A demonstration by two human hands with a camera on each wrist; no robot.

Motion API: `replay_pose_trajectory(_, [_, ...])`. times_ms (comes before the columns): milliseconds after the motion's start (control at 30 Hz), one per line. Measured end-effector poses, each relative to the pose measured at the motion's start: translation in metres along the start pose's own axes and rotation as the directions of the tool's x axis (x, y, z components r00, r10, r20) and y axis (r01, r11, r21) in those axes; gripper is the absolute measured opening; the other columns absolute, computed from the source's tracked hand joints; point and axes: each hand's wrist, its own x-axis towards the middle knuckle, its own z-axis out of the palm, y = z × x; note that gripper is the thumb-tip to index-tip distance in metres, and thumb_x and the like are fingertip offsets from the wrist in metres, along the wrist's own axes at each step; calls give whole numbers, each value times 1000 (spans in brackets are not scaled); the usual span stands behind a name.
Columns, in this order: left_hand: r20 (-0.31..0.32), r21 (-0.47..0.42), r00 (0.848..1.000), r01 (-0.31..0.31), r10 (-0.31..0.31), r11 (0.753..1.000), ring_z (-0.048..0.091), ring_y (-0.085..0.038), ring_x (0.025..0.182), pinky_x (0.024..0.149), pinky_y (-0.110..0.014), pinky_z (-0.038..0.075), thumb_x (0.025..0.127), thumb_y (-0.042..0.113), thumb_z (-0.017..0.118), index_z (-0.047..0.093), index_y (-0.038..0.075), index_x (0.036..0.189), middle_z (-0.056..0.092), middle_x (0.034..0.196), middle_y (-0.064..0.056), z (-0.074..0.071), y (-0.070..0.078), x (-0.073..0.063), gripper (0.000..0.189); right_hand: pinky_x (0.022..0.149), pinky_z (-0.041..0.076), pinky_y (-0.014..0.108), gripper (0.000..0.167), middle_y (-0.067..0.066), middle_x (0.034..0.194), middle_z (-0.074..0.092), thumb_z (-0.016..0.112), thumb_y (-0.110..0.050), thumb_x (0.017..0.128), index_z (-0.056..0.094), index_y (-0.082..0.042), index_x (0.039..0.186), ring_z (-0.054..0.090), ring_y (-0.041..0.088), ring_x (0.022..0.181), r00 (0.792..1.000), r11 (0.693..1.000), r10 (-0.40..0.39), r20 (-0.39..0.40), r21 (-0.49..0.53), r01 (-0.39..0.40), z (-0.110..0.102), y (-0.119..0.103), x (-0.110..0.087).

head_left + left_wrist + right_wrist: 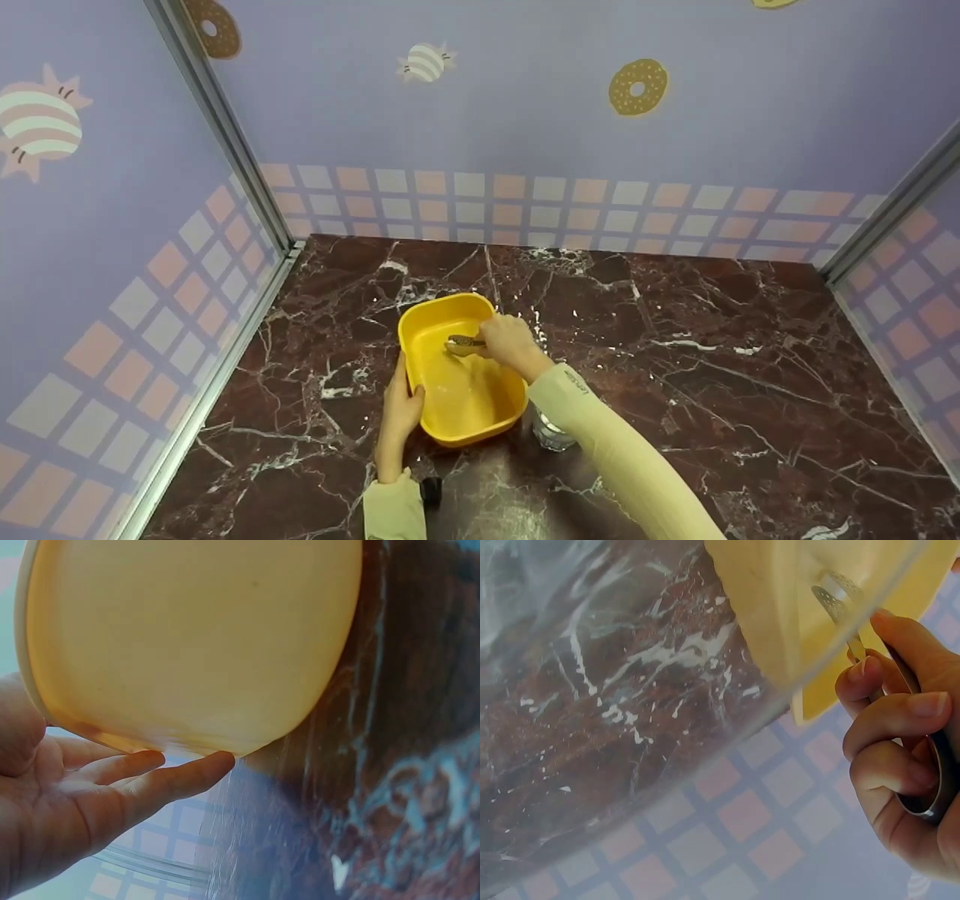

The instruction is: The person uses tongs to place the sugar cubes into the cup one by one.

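A yellow rectangular tub (465,431) with rounded corners is in the middle of the head view. At its left side my left hand (401,409) holds the rim, thumb over the edge and fingers along the outside wall; the left wrist view shows those fingers (187,776) against the tub (202,637). My right hand (511,341) grips small metal tongs (463,345) over the tub's inside. In the right wrist view the right hand's (900,720) fingers curl round the tongs (836,607), whose perforated ends point into the tub. Whether the ends hold anything cannot be seen.
A clear glass container (553,436) stands right of the tub, partly behind the right forearm. Small white bits lie on the dark marble table (675,390) beyond it. Patterned walls (525,112) enclose the back and both sides. A black object (431,491) sits by the left wrist.
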Motion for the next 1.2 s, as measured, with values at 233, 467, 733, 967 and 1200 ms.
replay_pose_trajectory(233, [20, 13, 1000, 17, -18, 1000, 39, -48, 118, 100, -53, 32, 75, -10, 48, 28, -14, 133, 35, 131, -35, -1, 0, 1, 61, 57, 51, 44, 21, 14, 77, 66, 70, -30, 73, 71, -10, 77, 62, 32, 68, 998, 1000, -10, -56, 28, 12, -14, 10, -7])
replay_pose_trajectory(467, [33, 12, 998, 49, -49, 999, 35, -47, 121, 102, -53, 29, 77, -9, 47, 26, -11, 135, 33, 134, -34, -1, 2, 1, 62, 59, 51, 45, 26, 14, 77, 67, 67, -32, 76, 70, -7, 82, 63, 32, 69, 997, 997, -18, -77, 69, 23, -39, 16, -16])
replay_pose_trajectory(733, [37, 3, 998, 53, -53, 999, 35, -47, 122, 103, -53, 29, 77, -9, 47, 26, -12, 135, 33, 134, -34, -2, 2, 0, 61, 54, 51, 43, 27, 10, 81, 70, 63, -32, 79, 69, -22, 103, 62, 29, 66, 990, 991, -55, -128, 112, 69, -78, 24, -33])
replay_pose_trajectory(967, [21, 6, 999, 30, -30, 1000, 36, -48, 120, 102, -53, 30, 77, -9, 47, 27, -14, 133, 34, 133, -35, -1, 0, 0, 60, 47, 46, 35, 30, 8, 77, 70, 60, -35, 81, 65, -25, 109, 57, 22, 56, 983, 989, -55, -174, 125, 77, -114, 31, -58])
replay_pose_trajectory(1200, [21, 20, 999, 25, -25, 999, 37, -48, 118, 100, -54, 31, 77, -9, 48, 27, -14, 133, 35, 132, -35, 0, 1, 1, 60, 37, 32, 21, 34, 1, 51, 56, 61, -35, 81, 62, -25, 113, 37, 10, 40, 975, 986, -21, -219, 157, 56, -143, 43, -90])
